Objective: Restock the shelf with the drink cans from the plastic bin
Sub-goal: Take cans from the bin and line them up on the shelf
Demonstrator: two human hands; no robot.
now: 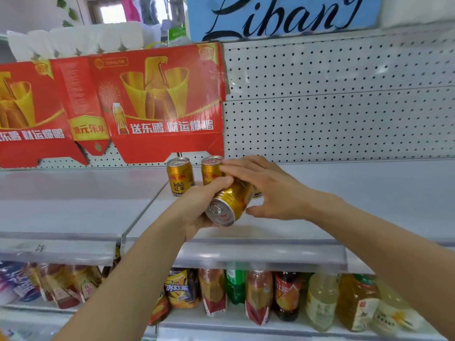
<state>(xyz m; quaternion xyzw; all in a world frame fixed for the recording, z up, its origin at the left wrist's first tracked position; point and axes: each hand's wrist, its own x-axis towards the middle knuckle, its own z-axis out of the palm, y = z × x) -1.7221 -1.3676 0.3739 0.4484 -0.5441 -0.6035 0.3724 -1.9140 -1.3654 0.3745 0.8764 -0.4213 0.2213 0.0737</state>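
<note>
head view, close, facing shelf

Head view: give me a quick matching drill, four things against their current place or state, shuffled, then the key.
Things:
1. left hand
2. right hand
3. leftmost gold can
4. red carton

States:
A. stands upright on the shelf
B. leans against the pegboard back
C. grips a tilted can, top toward the camera
D. fingers straight, above the held can

Pairs: 1-C, 2-D, 3-A, 4-B

Glossy gold metal cans — matt shelf
</note>
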